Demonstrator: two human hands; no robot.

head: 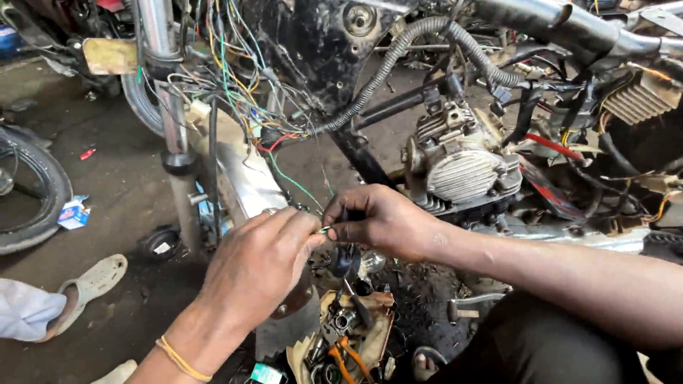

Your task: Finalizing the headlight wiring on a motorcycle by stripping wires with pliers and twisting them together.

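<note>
My left hand (260,263) and my right hand (380,220) meet in the middle of the view, below a stripped motorcycle. Together their fingertips pinch a small thin metal piece (324,230), and a thin green wire (295,181) runs down toward it from the tangled wire loom (228,85). A dark round part (345,259) hangs just under my right hand. The engine (459,167) with its finned cylinder sits right behind my right hand. A yellow band circles my left wrist.
The front fork tube (171,107) and chrome mudguard (245,178) stand at left. A tyre (32,185) lies at far left. Pliers with orange handles (345,359) and small parts lie on cardboard below. Another person's sandalled foot (89,284) rests at lower left.
</note>
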